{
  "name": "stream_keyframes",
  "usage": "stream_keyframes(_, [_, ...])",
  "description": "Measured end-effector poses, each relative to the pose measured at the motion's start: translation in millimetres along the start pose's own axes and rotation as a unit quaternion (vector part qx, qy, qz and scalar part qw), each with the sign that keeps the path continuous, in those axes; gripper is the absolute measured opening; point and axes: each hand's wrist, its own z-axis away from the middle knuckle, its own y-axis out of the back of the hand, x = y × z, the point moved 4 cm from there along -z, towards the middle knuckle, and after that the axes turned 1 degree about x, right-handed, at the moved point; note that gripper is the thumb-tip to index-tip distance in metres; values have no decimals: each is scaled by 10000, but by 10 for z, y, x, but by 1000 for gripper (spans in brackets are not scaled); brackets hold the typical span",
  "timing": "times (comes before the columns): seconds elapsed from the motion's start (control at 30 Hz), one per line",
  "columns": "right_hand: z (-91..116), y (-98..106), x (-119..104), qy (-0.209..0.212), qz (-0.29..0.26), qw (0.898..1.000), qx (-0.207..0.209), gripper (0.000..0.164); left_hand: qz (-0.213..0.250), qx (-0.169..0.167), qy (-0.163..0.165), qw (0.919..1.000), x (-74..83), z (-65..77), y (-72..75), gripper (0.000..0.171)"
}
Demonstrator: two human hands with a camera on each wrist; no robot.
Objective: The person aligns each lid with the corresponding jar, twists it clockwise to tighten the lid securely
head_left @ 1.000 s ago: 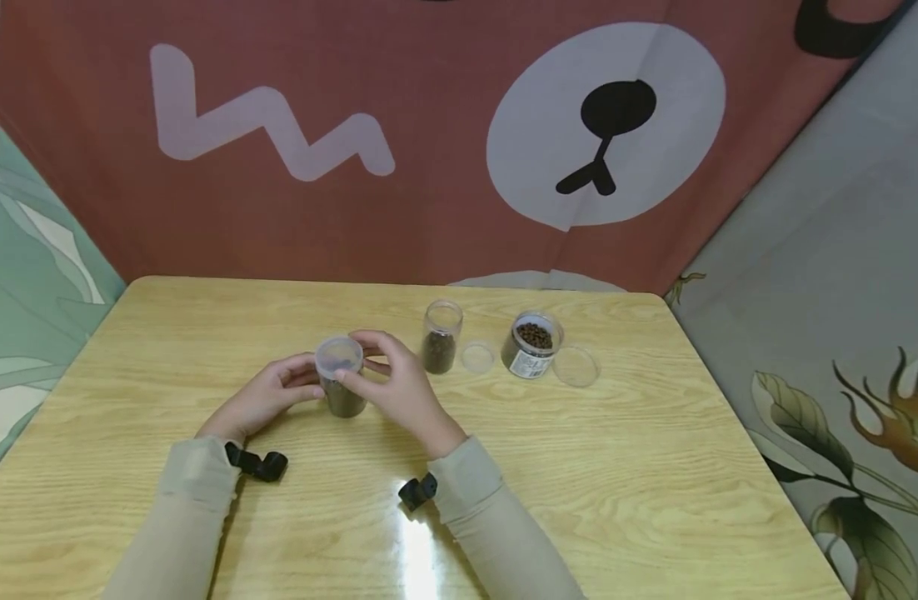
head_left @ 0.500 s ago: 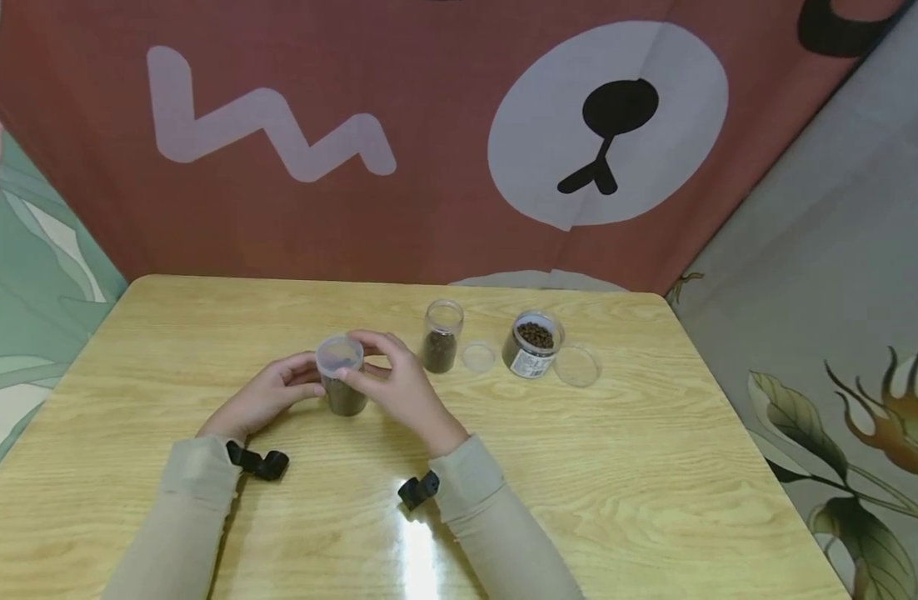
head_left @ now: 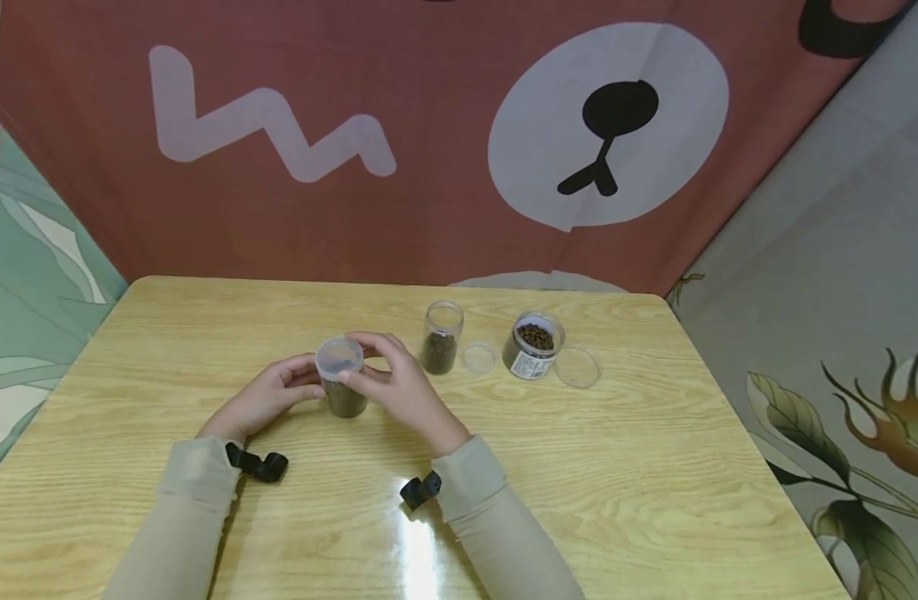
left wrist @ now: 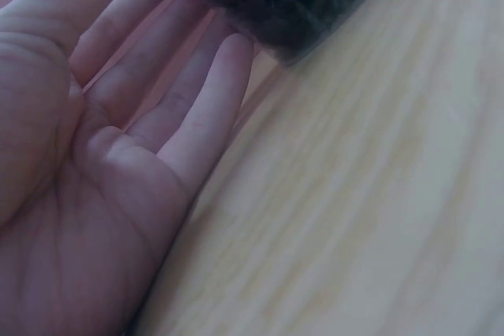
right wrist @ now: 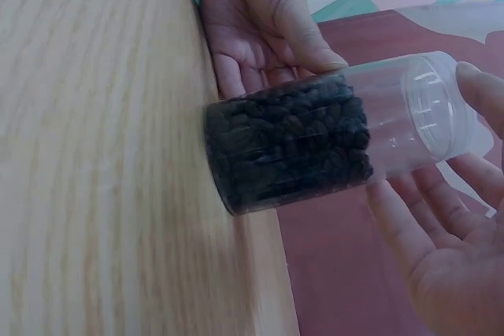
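A clear plastic jar, roughly half full of dark beans that look like coffee beans, stands upright on the table. Its lid is on top. From the left, my left hand holds the jar low between thumb and fingers. My right hand grips the lid from the right, thumb at the near edge and fingers at the far side. The left wrist view has my left palm facing up beside the jar's dark lower part; the lid is out of that view.
To the right stands an uncovered tall jar of dark beans, with a small clear lid beside it. Farther right are a wider uncovered jar of brown pellets and its flat lid. A printed cloth hangs behind the table.
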Motion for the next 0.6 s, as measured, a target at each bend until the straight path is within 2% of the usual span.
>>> stream_keyframes(0.27, [-37, -28, 73, -203, -209, 9994, 202, 53, -24, 32, 9, 10000, -19, -7, -7, 55])
stream_keyframes(0.6, [-8, -20, 76, -79, -287, 9987, 414, 49, 7, 25, -25, 10000, -24, -6, 1, 54])
